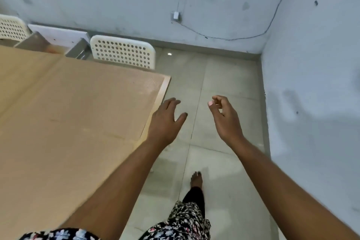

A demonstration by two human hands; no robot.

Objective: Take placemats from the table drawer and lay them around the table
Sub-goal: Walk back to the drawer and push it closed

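Both hands are hanging empty over the floor beside the table corner, the left hand (165, 121) spread, the right hand (224, 117) loosely curled; the wooden table (68, 113) is showing no placemats; beyond, its drawer (58, 42) is standing open, contents unclear, so laying seems barely begun.

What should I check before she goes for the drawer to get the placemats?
1. Left hand free: ok, fingers relaxed, holding nothing, above the table's edge.
2. Right hand free: ok, loosely curled, empty, over the floor.
3. Drawer open: ok, one stands pulled out at the table's far side, between two white perforated chairs.
4. Placemats inside it: cannot tell, its contents are hidden from here.
5. Wooden table ready for laying: ok, nothing lies on the part in view.
6. Floor path round the corner: ok, bare tiles ahead.
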